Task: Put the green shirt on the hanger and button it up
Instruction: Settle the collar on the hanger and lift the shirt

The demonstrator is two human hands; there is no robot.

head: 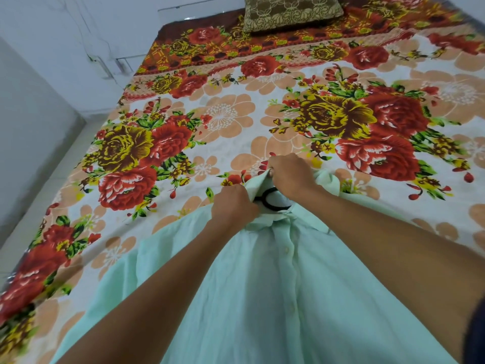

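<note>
A pale green shirt (262,298) lies flat on the bed, front side up, its button placket running down the middle and its collar pointing away from me. The black hook of a hanger (271,199) shows inside the collar opening; the rest of the hanger is hidden under the fabric. My left hand (232,203) grips the left side of the collar. My right hand (291,172) pinches the far edge of the collar and holds it up.
The shirt rests on a bed with a floral sheet (223,114) in red, yellow and orange. A brown patterned pillow (291,11) lies at the head of the bed. Pale floor (39,158) and wall run along the left.
</note>
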